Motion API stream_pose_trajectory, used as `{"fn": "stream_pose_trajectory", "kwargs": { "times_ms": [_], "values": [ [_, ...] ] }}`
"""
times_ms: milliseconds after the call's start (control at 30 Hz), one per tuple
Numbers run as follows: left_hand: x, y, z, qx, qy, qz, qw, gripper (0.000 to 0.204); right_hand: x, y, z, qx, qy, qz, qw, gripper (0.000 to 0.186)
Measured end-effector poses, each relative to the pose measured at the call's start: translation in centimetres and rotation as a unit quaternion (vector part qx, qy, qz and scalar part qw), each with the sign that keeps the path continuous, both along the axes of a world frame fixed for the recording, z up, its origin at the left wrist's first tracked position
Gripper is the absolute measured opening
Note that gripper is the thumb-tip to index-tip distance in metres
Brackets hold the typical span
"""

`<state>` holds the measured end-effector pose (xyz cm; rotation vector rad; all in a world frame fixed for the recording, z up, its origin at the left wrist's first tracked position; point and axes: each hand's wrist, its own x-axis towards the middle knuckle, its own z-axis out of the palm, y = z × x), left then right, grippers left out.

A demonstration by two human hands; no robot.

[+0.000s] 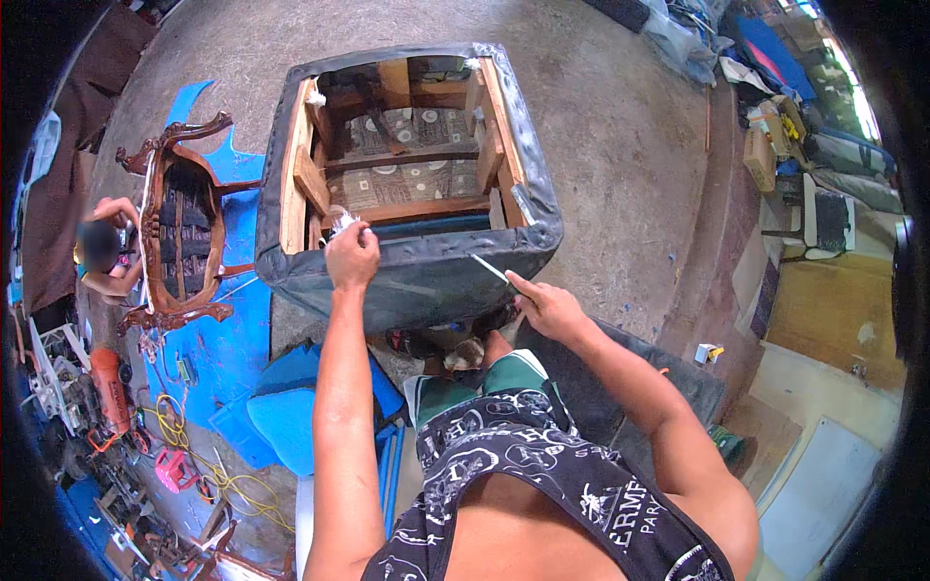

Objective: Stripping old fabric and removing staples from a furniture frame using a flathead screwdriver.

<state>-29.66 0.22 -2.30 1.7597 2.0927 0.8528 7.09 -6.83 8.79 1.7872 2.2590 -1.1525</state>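
In front of me stands an upholstered furniture frame [412, 281], its open side up and its outside covered in black material. Bare wooden rails [296, 179] line the opening, and patterned fabric [407, 184] shows down inside. My left hand [352, 257] is closed at the near inner edge, its fingers pinching a white fluffy tuft [341, 222]. My right hand [552, 310] grips a slim, pale, stick-like tool [491, 268], which slants toward the black near edge. I cannot tell whether its tip touches the cover. Small white tufts [317, 99] also show at the far corners.
On the left, a carved wooden chair frame [218, 218] lies over blue sheeting [242, 339], with another person [107, 247] beside it. Yellow cord [174, 426] and tools litter the lower left floor. A black panel [639, 378] lies right of my legs; cardboard boxes [760, 155] stand far right.
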Motion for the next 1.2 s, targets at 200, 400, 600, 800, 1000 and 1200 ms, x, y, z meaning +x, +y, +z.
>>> {"fn": "stream_pose_trajectory", "kwargs": {
  "times_ms": [200,400,600,800,1000,1200],
  "values": [
    [-4.1,-1.0,-0.6,-0.025,0.053,-0.007,0.998,0.013,0.1,2.8,2.2,0.026,-0.035,0.108,0.993,0.049],
    [-4.1,-0.9,-1.2,-0.039,0.029,0.007,0.999,0.017,-0.2,3.5,1.9,0.006,-0.041,0.113,0.993,0.048],
    [-4.1,-0.7,-0.5,-0.067,0.033,0.031,0.997,0.018,-0.3,4.2,2.8,-0.003,-0.023,0.117,0.993,0.048],
    [-3.6,-1.0,0.2,-0.084,0.049,0.039,0.994,0.017,-1.4,7.8,4.7,0.002,-0.074,0.233,0.97,0.044],
    [-2.8,-0.6,-0.1,-0.054,0.052,0.026,0.997,0.014,-2.2,12.1,5.5,-0.048,-0.088,0.296,0.95,0.039],
    [-3.1,-0.7,-0.4,-0.001,0.06,0.039,0.997,0.015,0.1,2.0,-1.6,-0.045,0.093,-0.003,0.995,0.045]
  ]
}}
